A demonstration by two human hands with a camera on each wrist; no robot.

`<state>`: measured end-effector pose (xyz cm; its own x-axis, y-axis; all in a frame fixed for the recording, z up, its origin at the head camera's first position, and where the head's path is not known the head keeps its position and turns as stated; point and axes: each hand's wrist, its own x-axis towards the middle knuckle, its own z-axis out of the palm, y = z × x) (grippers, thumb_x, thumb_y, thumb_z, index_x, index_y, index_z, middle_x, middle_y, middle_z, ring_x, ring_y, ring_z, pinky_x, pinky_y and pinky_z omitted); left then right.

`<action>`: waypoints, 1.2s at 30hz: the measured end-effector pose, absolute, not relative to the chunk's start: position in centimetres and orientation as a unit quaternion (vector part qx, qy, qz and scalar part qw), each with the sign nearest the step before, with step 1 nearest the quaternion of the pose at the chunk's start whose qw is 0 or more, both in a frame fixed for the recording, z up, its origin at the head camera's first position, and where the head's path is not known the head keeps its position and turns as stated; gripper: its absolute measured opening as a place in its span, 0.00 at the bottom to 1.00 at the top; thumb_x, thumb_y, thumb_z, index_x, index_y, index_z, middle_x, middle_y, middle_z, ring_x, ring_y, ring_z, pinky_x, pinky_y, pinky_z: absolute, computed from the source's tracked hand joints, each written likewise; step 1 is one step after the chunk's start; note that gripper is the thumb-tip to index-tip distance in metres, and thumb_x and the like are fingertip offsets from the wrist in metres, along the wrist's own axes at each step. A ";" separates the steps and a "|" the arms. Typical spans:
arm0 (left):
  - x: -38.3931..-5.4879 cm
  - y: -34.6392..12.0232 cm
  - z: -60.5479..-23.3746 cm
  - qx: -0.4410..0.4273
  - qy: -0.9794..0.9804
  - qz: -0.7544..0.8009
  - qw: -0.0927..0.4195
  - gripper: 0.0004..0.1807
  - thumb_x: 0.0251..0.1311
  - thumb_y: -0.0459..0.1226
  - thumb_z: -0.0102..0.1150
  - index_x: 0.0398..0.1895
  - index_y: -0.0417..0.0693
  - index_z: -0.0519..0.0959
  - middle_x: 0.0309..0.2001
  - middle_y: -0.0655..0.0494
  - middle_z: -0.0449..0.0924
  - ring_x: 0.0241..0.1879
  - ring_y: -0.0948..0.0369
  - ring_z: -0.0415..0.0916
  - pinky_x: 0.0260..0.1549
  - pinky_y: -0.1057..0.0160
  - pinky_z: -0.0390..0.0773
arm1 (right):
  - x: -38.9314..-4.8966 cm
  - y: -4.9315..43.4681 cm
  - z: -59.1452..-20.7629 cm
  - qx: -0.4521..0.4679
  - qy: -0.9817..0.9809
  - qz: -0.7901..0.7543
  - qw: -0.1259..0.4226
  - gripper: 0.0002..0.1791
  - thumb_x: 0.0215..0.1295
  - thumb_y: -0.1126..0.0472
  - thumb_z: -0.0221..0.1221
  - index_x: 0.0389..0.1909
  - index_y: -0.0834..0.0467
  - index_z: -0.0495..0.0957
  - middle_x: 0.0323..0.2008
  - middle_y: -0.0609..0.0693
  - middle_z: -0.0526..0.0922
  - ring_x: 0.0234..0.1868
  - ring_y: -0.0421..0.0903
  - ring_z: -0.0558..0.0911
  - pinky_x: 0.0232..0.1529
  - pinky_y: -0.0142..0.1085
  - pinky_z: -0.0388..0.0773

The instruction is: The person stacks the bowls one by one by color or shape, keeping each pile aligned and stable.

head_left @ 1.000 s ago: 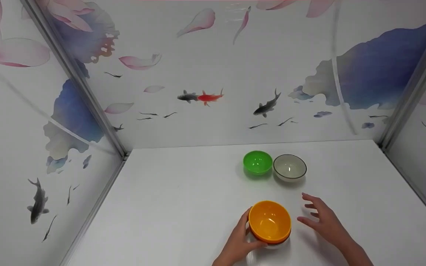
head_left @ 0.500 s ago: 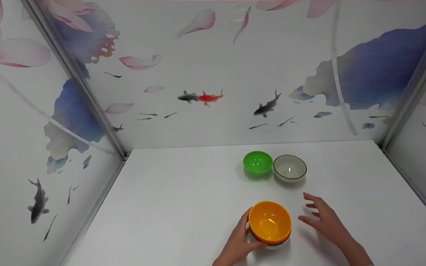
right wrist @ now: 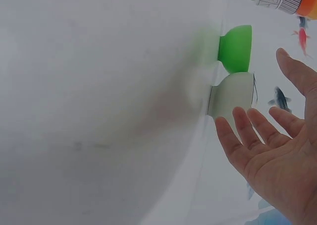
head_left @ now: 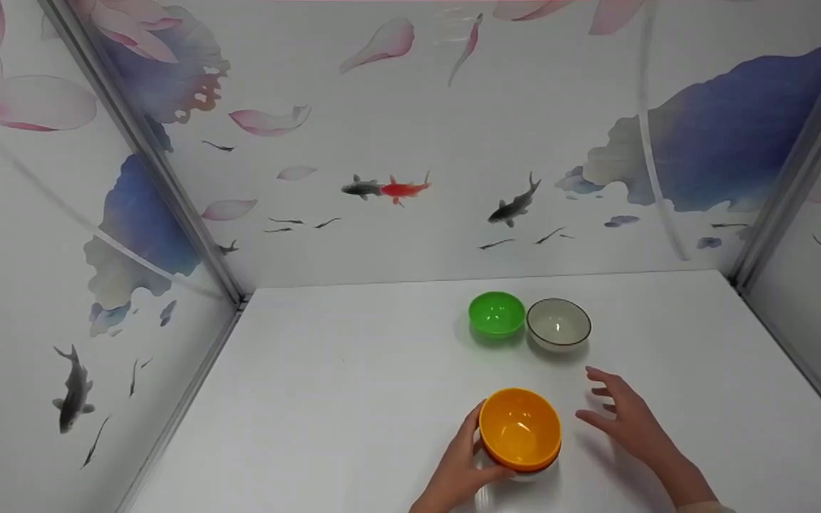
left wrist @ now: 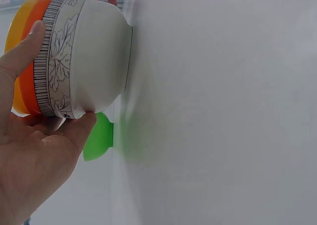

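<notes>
A stack of bowls stands on the white table: a yellow bowl (head_left: 519, 427) on top, an orange bowl (left wrist: 30, 93) under it, and a white bowl with a black leaf pattern (left wrist: 101, 51) at the bottom. My left hand (head_left: 453, 463) grips the stack from its left side. In the left wrist view, the thumb lies across the orange and patterned rims, while the fingers bend round the other side. Right of the stack, apart from it, my right hand (head_left: 628, 420) hovers with relaxed, spread fingers and holds nothing.
Farther back on the table (head_left: 339, 399), a green bowl (head_left: 496, 313) and a whitish bowl with a dark rim (head_left: 559, 322) sit side by side. White panels printed with fish and lotus surround the table at the back and both sides.
My right hand has shifted very slightly, its fingertips a little farther forward. The left hand and the bowls stay where they were.
</notes>
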<state>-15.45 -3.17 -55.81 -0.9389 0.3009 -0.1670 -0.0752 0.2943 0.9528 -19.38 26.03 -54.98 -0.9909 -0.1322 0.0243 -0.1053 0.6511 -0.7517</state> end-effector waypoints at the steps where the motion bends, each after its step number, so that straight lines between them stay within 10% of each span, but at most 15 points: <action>1: -15.4 -3.2 -55.8 0.071 0.788 0.590 0.160 0.55 0.47 0.47 0.77 0.77 0.58 0.54 0.77 0.58 0.59 0.75 0.52 0.58 0.69 0.43 0.69 | -19.4 26.1 -55.0 -0.065 0.909 -0.412 0.020 0.43 0.65 0.51 0.66 0.74 0.60 0.57 0.72 0.64 0.62 0.65 0.63 0.73 0.63 0.56 0.77; 36: -15.4 -3.4 -55.8 0.089 0.788 0.589 0.153 0.56 0.47 0.47 0.77 0.78 0.58 0.54 0.77 0.58 0.57 0.76 0.53 0.57 0.70 0.47 0.70 | -22.5 27.4 -54.3 -0.055 0.921 -0.385 0.022 0.47 0.65 0.53 0.65 0.77 0.62 0.49 0.71 0.68 0.61 0.66 0.67 0.70 0.64 0.62 0.74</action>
<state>-15.36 -3.38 -55.77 -0.9373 0.3206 -0.1365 -0.0402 0.2894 0.9564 -22.46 27.36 -54.29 -0.9929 -0.1185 0.0014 -0.0842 0.6974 -0.7118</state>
